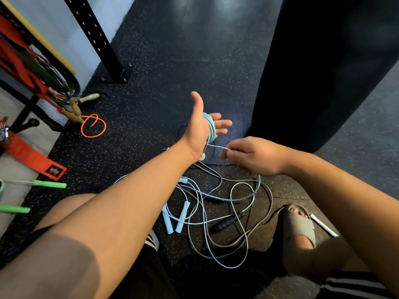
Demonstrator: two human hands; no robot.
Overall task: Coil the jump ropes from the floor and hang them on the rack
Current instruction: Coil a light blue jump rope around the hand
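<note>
Jump ropes [216,199] lie tangled on the speckled floor [151,104] at six o'clock from our hands. We count two light blue handles [182,214], one black handle [226,222] and grey cord [269,195] looped through them (how many ropes the tangle holds we cannot tell). One light blue rope [211,128] is wound in several turns round our left hand [198,130], whose fingers are straight and spread, thumb up. Our right hand [252,157], at four o'clock from it, pinches that rope's free strand between thumb and fingertips. Towards nine o'clock lie one orange rope [93,126], two green handles [49,184] and three wooden handles [89,97] below the rack [28,67]. One black bag [313,72] fills two o'clock, close beside the hands. One sandalled foot [299,225] stands at the tangle's four o'clock edge.
</note>
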